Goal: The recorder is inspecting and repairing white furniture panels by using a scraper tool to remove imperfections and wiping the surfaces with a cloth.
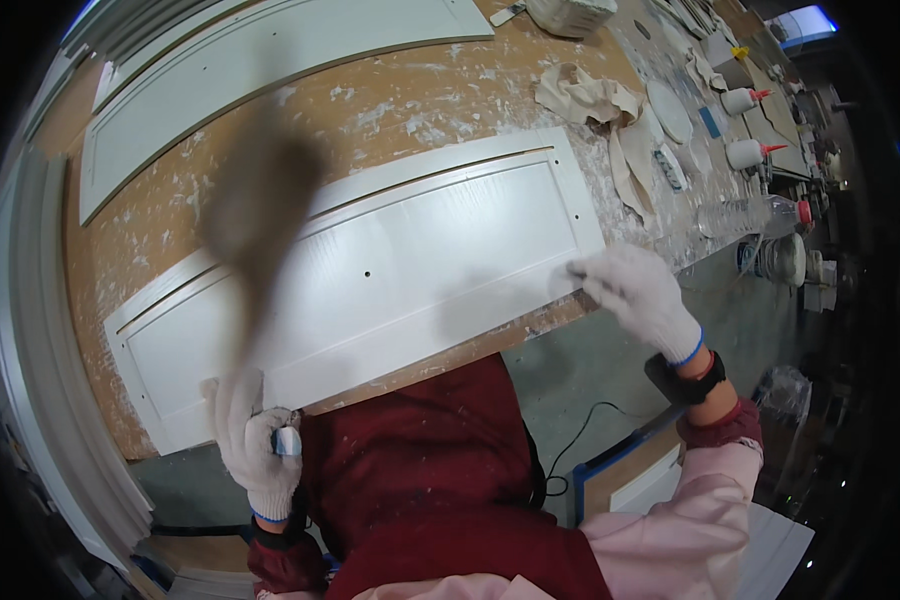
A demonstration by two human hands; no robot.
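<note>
A white framed panel (440, 245) lies at a slant on the workbench, with a narrow slot along its far side and several small dark holes. At its near left corner is my left hand (255, 440) in a white knit glove, its lower fingers curled round a small blue-and-white thing (286, 441) whose kind I cannot make out. My right hand (640, 295), also gloved, is at the panel's near right corner. Its fingers are pressed together, with a small dark spot at the tips. A blurred brown shape (260, 200) hides part of the panel's left half.
Another white panel (260, 75) lies farther back on the spattered brown bench (400, 105). To the right are a crumpled beige cloth (595, 95), white bottles with red tips (745, 152) and a clear bottle (740, 217). Pale mouldings (40, 340) stand at the left.
</note>
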